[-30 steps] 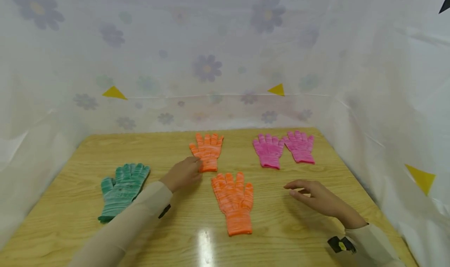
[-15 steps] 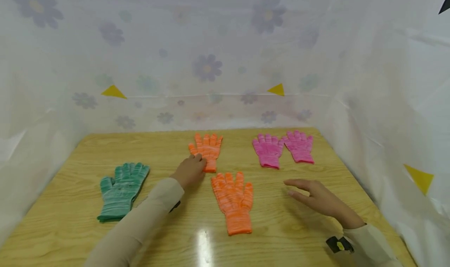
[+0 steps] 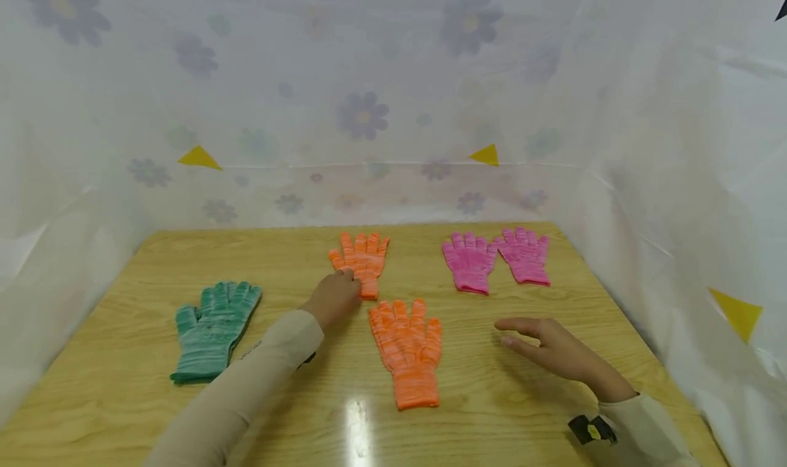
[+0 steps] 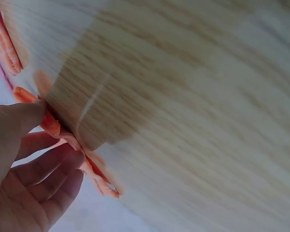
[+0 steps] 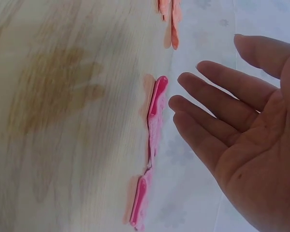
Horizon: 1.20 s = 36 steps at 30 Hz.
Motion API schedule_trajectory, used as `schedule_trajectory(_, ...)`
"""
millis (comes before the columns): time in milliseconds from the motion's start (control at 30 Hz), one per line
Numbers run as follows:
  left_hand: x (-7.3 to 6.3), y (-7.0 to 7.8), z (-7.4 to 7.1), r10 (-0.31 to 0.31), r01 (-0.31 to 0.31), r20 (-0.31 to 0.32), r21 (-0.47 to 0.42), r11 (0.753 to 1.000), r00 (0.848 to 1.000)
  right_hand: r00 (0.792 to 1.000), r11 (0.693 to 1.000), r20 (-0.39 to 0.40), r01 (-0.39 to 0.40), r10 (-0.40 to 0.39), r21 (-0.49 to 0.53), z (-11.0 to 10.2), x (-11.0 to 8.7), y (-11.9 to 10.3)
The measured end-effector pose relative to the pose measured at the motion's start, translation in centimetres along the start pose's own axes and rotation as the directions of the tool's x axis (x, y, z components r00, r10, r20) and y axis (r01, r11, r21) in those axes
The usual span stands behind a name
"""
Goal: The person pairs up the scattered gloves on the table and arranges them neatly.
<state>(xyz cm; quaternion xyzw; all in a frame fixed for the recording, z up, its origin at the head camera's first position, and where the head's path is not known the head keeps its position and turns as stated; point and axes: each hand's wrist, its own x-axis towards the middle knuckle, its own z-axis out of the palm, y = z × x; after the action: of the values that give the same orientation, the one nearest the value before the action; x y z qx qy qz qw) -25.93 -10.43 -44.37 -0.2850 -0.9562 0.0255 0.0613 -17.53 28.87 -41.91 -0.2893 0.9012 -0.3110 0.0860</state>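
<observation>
My left hand [image 3: 335, 298] is at the far orange glove [image 3: 367, 254], its fingers bent over the lower left side near the cuff. In the left wrist view, the thumb and curled fingers pinch that glove [image 4: 70, 140], which lies low on the table. Nearer me lies a second orange glove [image 3: 408, 358], fingers pointing away, with more orange fingers showing under its left edge. My right hand [image 3: 547, 347] hovers over the right side of the table with relaxed, spread fingers and holds nothing. In the right wrist view its palm [image 5: 261, 140] shows bare, with pink gloves [image 5: 154, 116] beyond.
Two pink gloves [image 3: 472, 262] lie side by side at the back right. A green glove [image 3: 215, 334] lies on the left, beside my left forearm. The wooden table [image 3: 295, 248] is walled by a pale flowered sheet [image 3: 369, 64] behind and at both sides.
My left hand has moved a little right and forward, farther over the far orange glove, which has turned slightly. The right hand has stayed nearly still.
</observation>
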Motion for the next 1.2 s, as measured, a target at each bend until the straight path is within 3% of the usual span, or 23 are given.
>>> schedule_trajectory(200,0.2,-0.1,0.2,0.013,-0.010,-0.037,0.077,0.997,0.999,1.000,1.000,0.003,-0.008,0.008,0.002,0.2,0.0,0.2)
schedule_trajectory(500,0.2,-0.1,0.7,-0.008,0.007,-0.072,-0.016,1.000,0.997,0.999,0.998,0.035,-0.021,0.019,0.055,0.5,0.1,0.4)
schedule_trajectory(633,0.4,-0.3,0.8,-0.052,0.047,-0.081,-0.065,0.997,0.995,0.999,0.998,0.037,-0.012,0.010,0.059,0.5,0.1,0.5)
schedule_trajectory(767,0.5,-0.6,0.6,-0.097,0.088,-0.067,-0.128,0.988,0.993,0.999,0.999,0.035,-0.002,0.001,0.046,0.5,0.4,0.4)
schedule_trajectory(1033,0.5,-1.3,-0.2,-0.134,0.111,-0.064,-0.272,0.956,0.989,1.000,1.000,0.017,0.007,-0.008,0.016,0.5,0.9,0.4)
schedule_trajectory(1200,0.6,-1.6,-0.3,-0.125,0.062,-0.171,-0.334,0.941,0.977,1.000,1.000,0.019,-0.001,0.001,0.019,0.7,0.8,0.4)
